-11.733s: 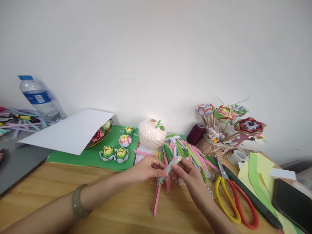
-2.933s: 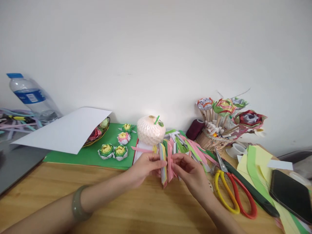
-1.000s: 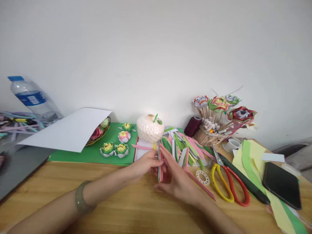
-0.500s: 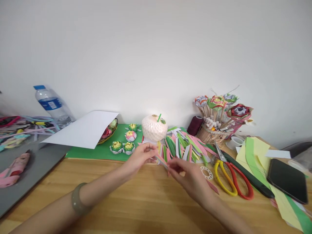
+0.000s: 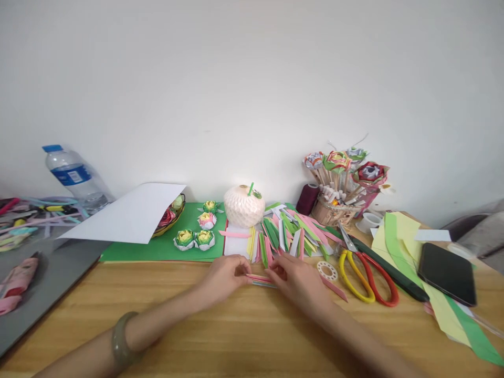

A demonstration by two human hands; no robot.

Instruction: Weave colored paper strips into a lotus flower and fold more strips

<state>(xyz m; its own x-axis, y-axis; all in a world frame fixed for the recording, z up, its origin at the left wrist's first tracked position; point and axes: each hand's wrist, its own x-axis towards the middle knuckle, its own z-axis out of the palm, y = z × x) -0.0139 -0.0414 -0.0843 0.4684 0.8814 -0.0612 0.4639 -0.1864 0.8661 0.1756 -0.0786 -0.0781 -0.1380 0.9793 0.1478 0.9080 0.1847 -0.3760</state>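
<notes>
My left hand (image 5: 225,274) and my right hand (image 5: 294,277) meet low over the wooden table (image 5: 205,336), each pinching one end of a small stack of folded paper strips (image 5: 260,280), pink on top with white and green beneath. The stack lies level, just above or on the wood. A green bangle (image 5: 120,344) circles my left wrist. Directly behind my hands spreads a pile of pink, green, white and yellow folded strips (image 5: 291,237).
A white foam-netted ball (image 5: 243,206) and small paper lotus flowers (image 5: 195,237) sit on a green sheet (image 5: 153,249). Scissors (image 5: 364,270), a white tape ring (image 5: 327,271), a black phone (image 5: 447,273), a basket of paper roses (image 5: 338,181), a water bottle (image 5: 74,178) and white paper (image 5: 128,215) surround them.
The strip stack, held upright a second ago, has been turned flat and lowered to the table. Both hands came down with it. The view shifted slightly left.
</notes>
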